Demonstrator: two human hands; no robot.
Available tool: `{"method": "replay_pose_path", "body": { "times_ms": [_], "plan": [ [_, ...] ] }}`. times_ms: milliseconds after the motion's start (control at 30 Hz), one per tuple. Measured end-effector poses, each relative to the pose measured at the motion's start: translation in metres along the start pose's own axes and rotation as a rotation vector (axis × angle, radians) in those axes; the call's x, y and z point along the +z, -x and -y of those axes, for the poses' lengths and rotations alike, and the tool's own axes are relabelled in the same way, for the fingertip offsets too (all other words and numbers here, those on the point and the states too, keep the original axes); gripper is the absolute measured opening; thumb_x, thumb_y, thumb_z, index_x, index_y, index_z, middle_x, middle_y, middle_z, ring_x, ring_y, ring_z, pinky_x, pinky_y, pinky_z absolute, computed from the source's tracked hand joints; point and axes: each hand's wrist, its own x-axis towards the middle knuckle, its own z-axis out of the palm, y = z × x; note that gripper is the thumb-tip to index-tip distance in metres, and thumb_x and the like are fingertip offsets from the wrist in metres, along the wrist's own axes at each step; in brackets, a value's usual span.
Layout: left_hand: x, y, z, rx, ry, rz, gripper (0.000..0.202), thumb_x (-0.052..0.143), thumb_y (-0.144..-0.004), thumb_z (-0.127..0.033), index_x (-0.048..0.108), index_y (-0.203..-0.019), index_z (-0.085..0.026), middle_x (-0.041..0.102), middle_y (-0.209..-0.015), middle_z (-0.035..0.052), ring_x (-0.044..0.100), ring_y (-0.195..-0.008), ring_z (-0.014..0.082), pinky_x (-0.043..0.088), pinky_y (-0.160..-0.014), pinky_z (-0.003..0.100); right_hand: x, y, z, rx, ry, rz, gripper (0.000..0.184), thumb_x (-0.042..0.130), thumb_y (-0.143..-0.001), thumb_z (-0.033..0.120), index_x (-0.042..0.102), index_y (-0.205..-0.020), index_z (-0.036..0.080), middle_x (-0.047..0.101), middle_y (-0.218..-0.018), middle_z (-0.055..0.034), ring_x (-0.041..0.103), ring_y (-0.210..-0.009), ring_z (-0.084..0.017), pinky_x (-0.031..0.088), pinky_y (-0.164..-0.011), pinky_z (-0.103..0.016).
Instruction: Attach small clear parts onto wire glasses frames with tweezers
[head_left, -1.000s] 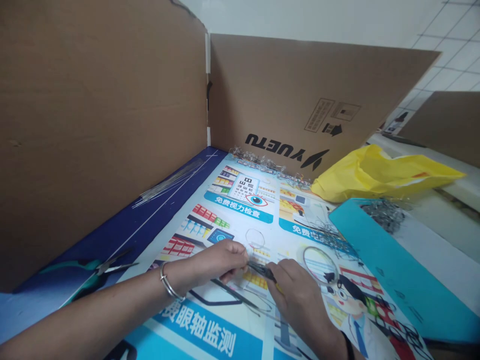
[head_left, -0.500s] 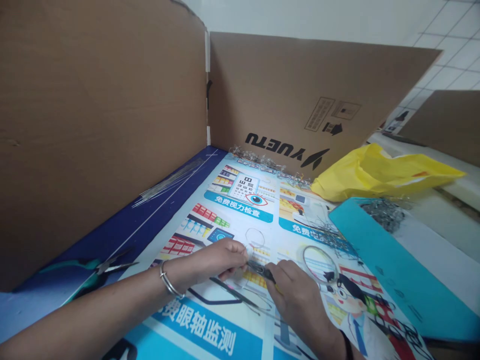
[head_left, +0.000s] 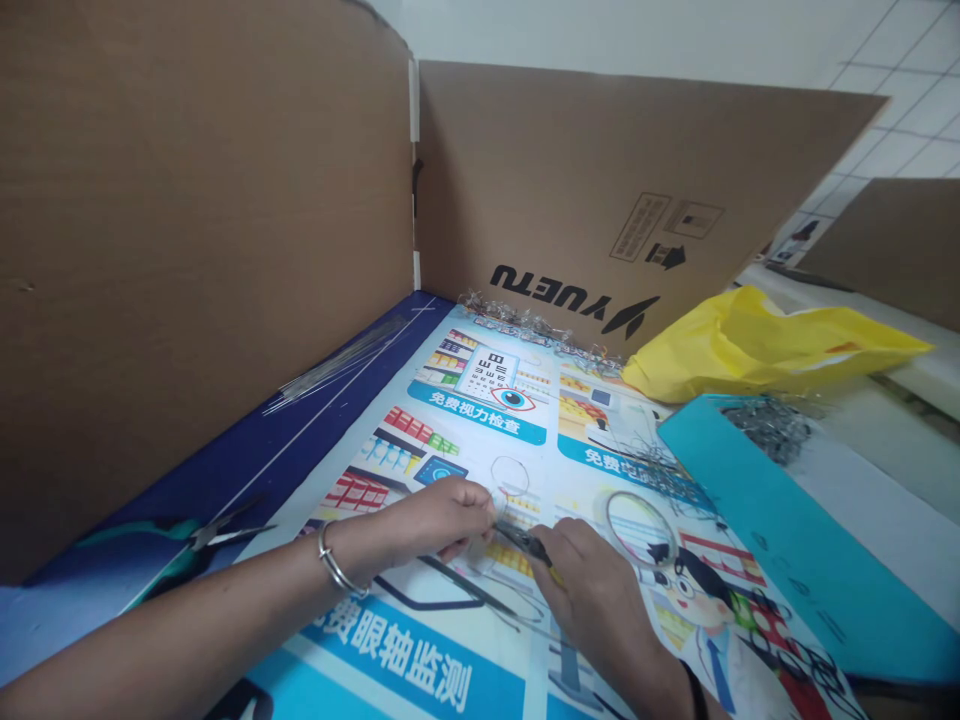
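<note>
My left hand point(head_left: 431, 520), with a silver bangle on its wrist, pinches a thin wire ring point(head_left: 510, 475) at its lower edge, low over a printed poster point(head_left: 465, 410). My right hand point(head_left: 592, 590) is closed round small pliers point(head_left: 525, 541) whose dark jaws meet the left fingertips at the wire. Both hands rest on the poster near its middle. A thin straight wire point(head_left: 469, 592) lies under the hands.
Tall cardboard walls point(head_left: 187, 250) stand at left and back. Green-handled pliers point(head_left: 202, 540) and straight wires point(head_left: 337, 362) lie at left. A larger wire ring point(head_left: 641, 528), loose wire bits point(head_left: 772, 428) on a teal sheet point(head_left: 780, 560) and a yellow bag point(head_left: 757, 345) lie at right.
Almost nothing moves. The pliers' jaws have come slightly closer to the left fingertips, and both hands hold their place.
</note>
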Motion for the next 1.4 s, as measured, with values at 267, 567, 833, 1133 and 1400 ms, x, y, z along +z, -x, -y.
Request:
{"method": "replay_pose_path", "body": {
  "times_ms": [267,567,833,1133,1400],
  "plan": [
    [-0.002,-0.001,0.003,0.004,0.086,0.071,0.014,0.046,-0.072,-0.020,0.048,-0.059,-0.017,0.039,-0.036,-0.0080,0.030,-0.031,0.0058,0.020,-0.037,0.020,0.002,0.001,-0.003,-0.039,0.022,-0.005,0.019,0.042,-0.089,0.019,0.060,-0.092,0.014,0.054,-0.073,-0.0059,0.048,-0.070,-0.019,0.038,-0.064,-0.031],
    [-0.005,0.003,-0.003,0.018,0.137,0.144,0.014,0.046,-0.071,-0.016,0.050,-0.057,-0.015,0.040,-0.040,-0.0070,0.028,-0.032,0.0039,0.018,-0.038,0.020,0.001,0.002,-0.002,-0.032,-0.034,0.038,0.018,0.043,-0.088,0.018,0.060,-0.093,0.014,0.055,-0.075,-0.0063,0.049,-0.071,-0.019,0.037,-0.064,-0.030],
    [-0.005,0.003,-0.004,-0.011,0.139,0.136,0.013,0.046,-0.069,-0.018,0.051,-0.057,-0.016,0.042,-0.040,-0.0067,0.029,-0.032,0.0040,0.017,-0.037,0.020,0.001,0.004,-0.001,-0.010,-0.073,0.075,0.016,0.045,-0.086,0.019,0.059,-0.092,0.015,0.057,-0.077,-0.0071,0.051,-0.072,-0.020,0.040,-0.064,-0.030],
    [-0.004,0.003,-0.003,-0.013,0.076,0.094,0.011,0.046,-0.067,-0.020,0.052,-0.059,-0.016,0.041,-0.040,-0.0074,0.030,-0.033,0.0049,0.019,-0.037,0.019,0.000,0.002,0.000,-0.012,-0.084,0.064,0.017,0.042,-0.087,0.021,0.059,-0.087,0.016,0.057,-0.076,-0.0078,0.053,-0.072,-0.020,0.042,-0.062,-0.029],
    [-0.002,0.003,-0.008,-0.049,0.027,0.065,0.010,0.044,-0.066,-0.018,0.050,-0.058,-0.017,0.039,-0.036,-0.0078,0.031,-0.032,0.0059,0.019,-0.037,0.020,0.004,0.005,-0.002,-0.016,-0.060,0.058,0.018,0.043,-0.087,0.020,0.059,-0.093,0.015,0.056,-0.075,-0.0068,0.051,-0.072,-0.020,0.041,-0.063,-0.029]
  ]
}}
